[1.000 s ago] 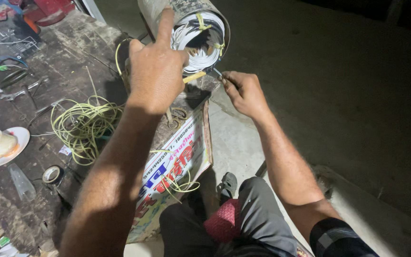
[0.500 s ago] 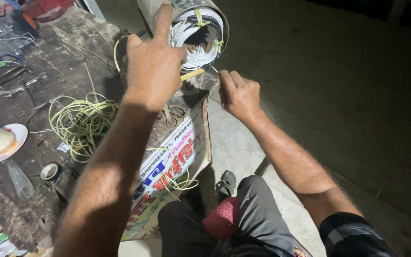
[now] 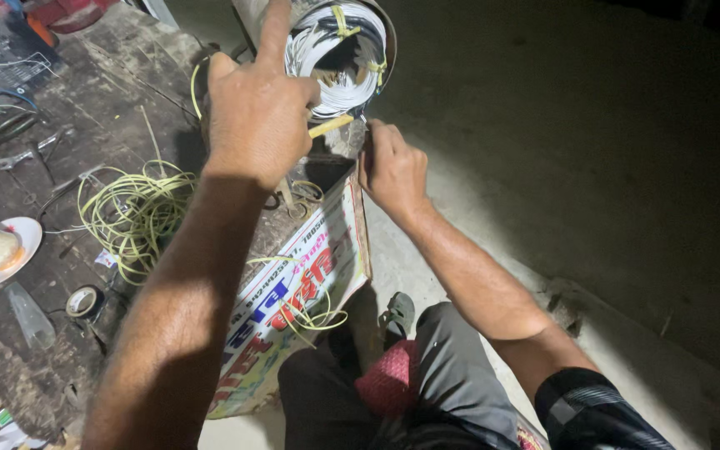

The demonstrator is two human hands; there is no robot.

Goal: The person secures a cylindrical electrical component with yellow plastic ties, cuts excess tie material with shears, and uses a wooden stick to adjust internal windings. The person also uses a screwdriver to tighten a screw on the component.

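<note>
The left hand gripped a yellow strip beside the white wire coil, index finger raised. The right hand, fingers curled, pinched something unclear just beneath the coil.

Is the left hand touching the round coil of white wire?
Touching. The head view shows the left hand with fingers curled against the rim of the round coil of white wire, index finger raised along it.

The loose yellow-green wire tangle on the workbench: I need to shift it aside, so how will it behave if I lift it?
The yellow-green wire tangle lies in loose, springy loops, so it would probably sag and spread. Thin strands suggest it is light. Stray ends trail outward and may snag the tape roll nearby.
</note>
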